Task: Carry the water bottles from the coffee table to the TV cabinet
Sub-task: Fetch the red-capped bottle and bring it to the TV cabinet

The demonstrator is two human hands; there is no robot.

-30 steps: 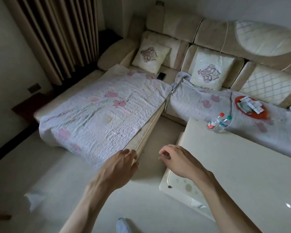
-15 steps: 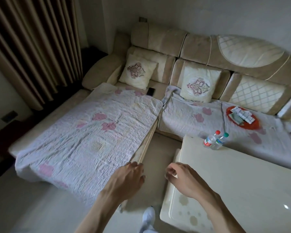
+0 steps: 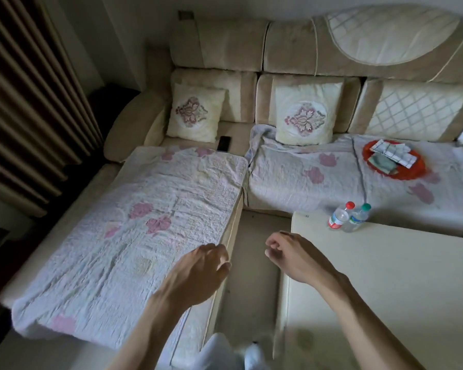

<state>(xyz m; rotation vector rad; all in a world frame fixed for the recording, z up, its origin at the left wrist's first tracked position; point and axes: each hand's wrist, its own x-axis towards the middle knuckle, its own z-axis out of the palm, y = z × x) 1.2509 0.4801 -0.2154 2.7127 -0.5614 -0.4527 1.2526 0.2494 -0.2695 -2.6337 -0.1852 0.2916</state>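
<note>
Head view is showing the approach, the first step of the job: neither bottle is being held yet. The red-capped bottle (image 3: 338, 217) and the green-capped bottle (image 3: 357, 219) are standing upright, side by side and touching, at the far left corner of the pale worktop (image 3: 385, 276), just in front of the sofa (image 3: 292, 57). The left hand (image 3: 198, 273) is hovering over the edge of the quilt (image 3: 145, 222) on the chaise. The right hand (image 3: 297, 257) is hanging above the near left edge of the worktop. Both are empty, fingers loosely curled, well apart from the bottles. A dark phone (image 3: 223, 143) is lying on the sofa seat, and a red tray (image 3: 409, 174) is sitting beyond the bottles. The TV cabinet is not appearing in view.

Next, I judge, the person is needing to reach forward and right, spreading the fingers to wrap a bottle. With the two standing so close, one is likely to get knocked while the other is being taken.

Against the frame a second ago, the sofa is looming larger and the curtain is sliding out to the left, so the person is stepping in. The bottles are standing just as they were, and both hands are staying empty.
</note>
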